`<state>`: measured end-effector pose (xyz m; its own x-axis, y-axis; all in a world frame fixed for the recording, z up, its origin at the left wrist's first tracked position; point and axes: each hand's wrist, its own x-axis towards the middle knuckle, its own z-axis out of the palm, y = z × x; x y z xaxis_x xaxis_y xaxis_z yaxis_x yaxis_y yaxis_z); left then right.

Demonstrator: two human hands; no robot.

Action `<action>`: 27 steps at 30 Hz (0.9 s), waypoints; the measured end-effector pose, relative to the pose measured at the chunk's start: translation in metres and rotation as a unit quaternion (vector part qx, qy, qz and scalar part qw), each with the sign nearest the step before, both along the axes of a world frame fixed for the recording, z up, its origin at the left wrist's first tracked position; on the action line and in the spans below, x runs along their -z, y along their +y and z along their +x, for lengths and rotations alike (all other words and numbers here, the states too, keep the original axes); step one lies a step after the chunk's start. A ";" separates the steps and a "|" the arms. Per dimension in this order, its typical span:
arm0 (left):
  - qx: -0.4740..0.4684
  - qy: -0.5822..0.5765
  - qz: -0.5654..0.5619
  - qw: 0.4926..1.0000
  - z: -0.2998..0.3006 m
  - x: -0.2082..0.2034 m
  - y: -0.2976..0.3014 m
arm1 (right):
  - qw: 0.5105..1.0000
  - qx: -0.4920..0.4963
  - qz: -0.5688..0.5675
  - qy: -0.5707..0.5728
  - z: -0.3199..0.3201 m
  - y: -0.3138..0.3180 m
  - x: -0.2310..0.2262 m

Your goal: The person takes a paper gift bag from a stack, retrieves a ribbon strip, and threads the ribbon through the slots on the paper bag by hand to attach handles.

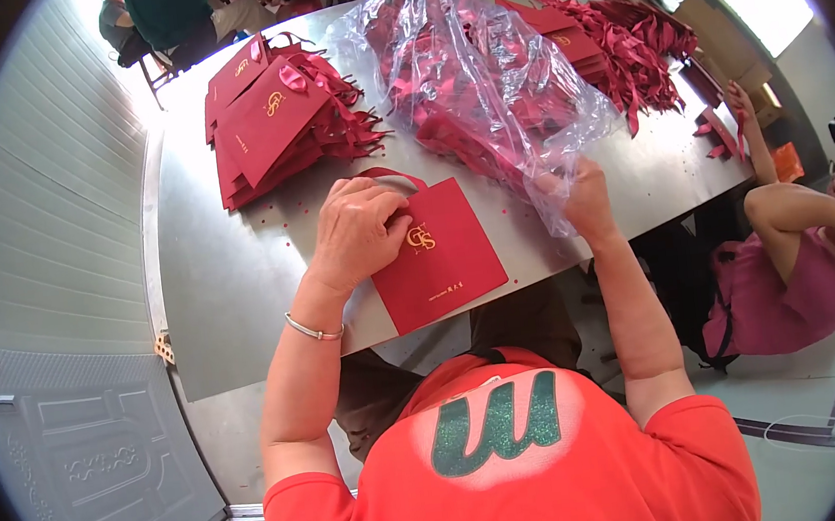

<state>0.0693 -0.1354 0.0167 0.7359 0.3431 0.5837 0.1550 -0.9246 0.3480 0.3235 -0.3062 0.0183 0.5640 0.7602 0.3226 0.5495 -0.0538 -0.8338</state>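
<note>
A flat red paper gift bag [462,256] with a gold emblem and a ribbon handle lies near the table's front edge. My left hand [359,231] is curled over its upper left corner, fingers bent against it near the handle; the fingertips are partly hidden. My right hand [581,203] is closed on the gathered lower end of a large clear plastic bag [535,119]. Red ribbons and red pieces show through that plastic. Just left of it rests a pile of similar red gift bags [269,124] with pink and red ribbons.
The metal table [227,269] holds small red scraps. At the far right lies another heap of red bags and ribbons [628,49]. A co-worker in a pink top [781,276] sits on the right, a hand by some ribbons. Another person [168,18] is at the far left.
</note>
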 end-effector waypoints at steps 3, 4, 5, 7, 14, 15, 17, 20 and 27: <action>0.002 0.005 -0.039 0.999 0.000 -0.004 -0.003 | 0.990 0.026 0.029 0.139 0.008 -0.020 0.009; 0.002 0.004 -0.039 0.999 0.000 -0.002 -0.003 | 0.990 0.026 0.029 0.137 0.011 -0.027 0.012; 0.000 0.021 -0.068 0.997 -0.001 -0.001 -0.003 | 0.987 0.034 0.050 0.151 0.015 -0.035 0.015; 0.001 0.039 -0.097 0.994 -0.002 0.001 -0.004 | 0.983 0.043 0.071 0.165 0.020 -0.047 0.019; 0.000 0.042 -0.158 0.987 0.004 0.002 -0.006 | 0.977 0.097 0.008 0.190 0.026 -0.077 0.017; -0.001 0.037 -0.145 0.989 0.005 0.000 -0.007 | 0.978 0.101 -0.024 0.180 0.025 -0.080 0.014; -0.002 0.041 -0.108 0.993 0.000 0.001 -0.006 | 0.975 0.092 -0.009 0.202 0.021 -0.076 0.009; -0.004 0.012 -0.039 0.999 0.004 -0.003 -0.009 | 0.966 0.077 0.040 0.243 0.016 -0.077 -0.003; 0.054 -0.098 -0.071 0.991 0.002 -0.007 -0.016 | 0.936 0.104 0.098 0.322 -0.039 -0.077 -0.052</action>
